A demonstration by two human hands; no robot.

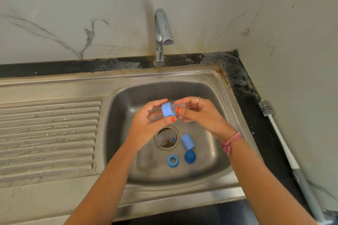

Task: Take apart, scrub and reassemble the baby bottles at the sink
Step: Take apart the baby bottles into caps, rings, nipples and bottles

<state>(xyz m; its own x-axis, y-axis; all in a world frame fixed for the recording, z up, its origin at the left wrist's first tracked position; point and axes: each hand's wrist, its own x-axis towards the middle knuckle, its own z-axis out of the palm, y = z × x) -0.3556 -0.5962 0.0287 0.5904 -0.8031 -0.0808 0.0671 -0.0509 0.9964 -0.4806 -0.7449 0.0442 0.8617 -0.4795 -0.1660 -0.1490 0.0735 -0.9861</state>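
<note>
I hold the baby bottle [169, 112] on its side over the sink [215, 86] so loosened parts fall into the basin, where a light blue cap [187, 140], ring [172, 160] and dark cap [190, 156] already lie. My left hand [148, 122] pinches the blue collar; my right hand [197, 113] grips the clear body, apparently to twist them apart.

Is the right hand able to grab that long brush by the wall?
Probably not right away: the right hand helps the left hand hold the bottle. The brush lies uncovered on the counter.
</note>
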